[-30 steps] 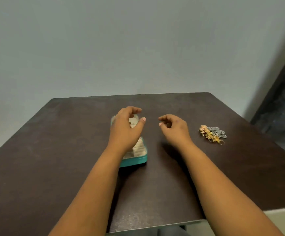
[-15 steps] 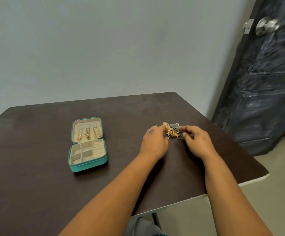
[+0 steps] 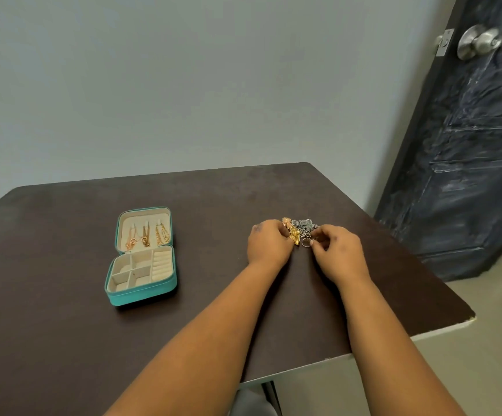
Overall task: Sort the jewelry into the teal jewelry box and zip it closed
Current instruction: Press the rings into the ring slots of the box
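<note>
Teal jewelry box (image 3: 141, 259) lies open at table (image 3: 63, 325) left. Jewelry pile (image 3: 302, 229) lies right; left hand (image 3: 269, 244) grips its gold pieces, right hand (image 3: 338, 250) pinches a ring (image 3: 306, 242).

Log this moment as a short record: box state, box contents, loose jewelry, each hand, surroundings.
box: teal jewelry box lies open on the dark table, lid flat behind the base
lid contents: three gold chain pieces hang in the lid
base: compartments look empty
loose jewelry: gold and silver jewelry pile near the table's right side
left hand: fingers curled on the gold part of the pile
right hand: pinches a small ring beside the pile
surroundings: dark door with metal knob
</note>
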